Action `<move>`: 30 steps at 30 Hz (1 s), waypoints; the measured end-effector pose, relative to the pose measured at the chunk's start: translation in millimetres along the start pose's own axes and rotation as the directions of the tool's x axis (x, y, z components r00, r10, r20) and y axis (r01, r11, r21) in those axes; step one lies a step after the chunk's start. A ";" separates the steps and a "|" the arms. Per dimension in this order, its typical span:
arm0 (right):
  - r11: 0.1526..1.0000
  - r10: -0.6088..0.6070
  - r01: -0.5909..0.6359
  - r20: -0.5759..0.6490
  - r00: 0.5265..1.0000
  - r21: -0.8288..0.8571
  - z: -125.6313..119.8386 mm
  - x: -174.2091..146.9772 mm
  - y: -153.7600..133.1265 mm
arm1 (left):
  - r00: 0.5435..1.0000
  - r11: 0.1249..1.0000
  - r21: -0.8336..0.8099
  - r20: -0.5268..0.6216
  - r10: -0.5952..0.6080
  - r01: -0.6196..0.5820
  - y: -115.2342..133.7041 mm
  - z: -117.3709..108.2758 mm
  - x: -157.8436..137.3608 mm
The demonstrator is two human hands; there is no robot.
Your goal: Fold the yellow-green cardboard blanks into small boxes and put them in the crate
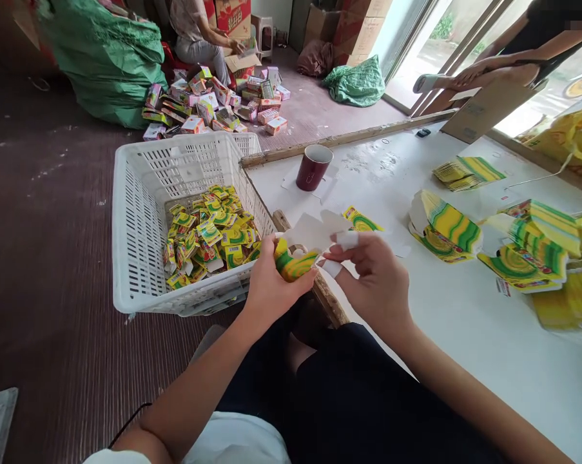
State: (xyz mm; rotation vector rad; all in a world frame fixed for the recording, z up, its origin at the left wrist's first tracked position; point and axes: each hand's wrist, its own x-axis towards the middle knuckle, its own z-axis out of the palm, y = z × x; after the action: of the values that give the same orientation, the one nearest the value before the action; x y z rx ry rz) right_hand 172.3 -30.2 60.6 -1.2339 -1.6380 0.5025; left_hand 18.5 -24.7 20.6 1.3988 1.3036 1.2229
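Note:
My left hand (276,283) is wrapped round a small yellow-and-green printed carton (295,265), partly folded, with its white inner flaps standing up. Something pale and round shows inside its opening; I cannot make out what. At the carton's right edge my right hand (375,277) is closed, thumb and forefinger pinching a flap. White tape covers those two fingertips. Just behind the hands a flat printed carton piece (362,220) lies on the white table (465,361). To the left stands a white plastic crate (126,225) holding many small yellow-green packets (218,232).
A maroon cup (314,169) stands on the table near its wooden edge strip (358,138). Stacks of flat cartons (448,229) lie at the right. Beyond the crate are a heap of boxes (213,106), a green sack (107,64) and a seated person (194,32). Another person's legs (494,71) are at upper right.

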 end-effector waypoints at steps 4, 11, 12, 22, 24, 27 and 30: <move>0.834 0.373 -0.395 0.132 0.918 0.385 -0.2 7.9 1.8 | 0.992 0.996 0.040 0.107 0.073 -0.078 -3.8 -1.4 2.1; 0.394 0.560 -0.812 0.588 0.584 0.431 -0.4 5.8 16.7 | 0.914 0.966 0.031 0.335 0.231 -0.256 -3.1 2.6 -6.8; 0.335 0.557 -0.833 0.620 0.552 0.441 1.9 3.8 18.9 | 0.913 0.963 0.022 0.325 0.247 -0.268 -3.1 3.7 -7.8; 0.434 0.372 -0.729 0.632 0.680 0.529 3.1 -4.1 16.6 | 0.954 0.968 -0.047 0.161 0.252 -0.248 -6.5 -0.8 1.8; 0.428 0.408 -0.762 0.649 0.643 0.486 -0.4 -3.4 13.2 | 0.947 0.968 0.038 0.222 0.234 -0.248 -2.7 -4.3 1.5; 0.373 0.426 -0.822 0.708 0.564 0.430 -0.2 -2.5 10.6 | 0.923 0.943 0.173 0.316 0.219 -0.283 5.5 -9.3 -0.4; 0.386 0.415 -0.840 0.741 0.528 0.382 4.8 -1.6 10.7 | 0.895 0.906 0.251 0.382 0.231 -0.341 11.5 -11.4 -1.6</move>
State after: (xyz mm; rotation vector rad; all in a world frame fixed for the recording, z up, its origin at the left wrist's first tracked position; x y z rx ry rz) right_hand 173.4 -26.2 49.5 -1.1153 -1.0115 2.0030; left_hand 9.3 -27.9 33.6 1.9972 1.0962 0.9191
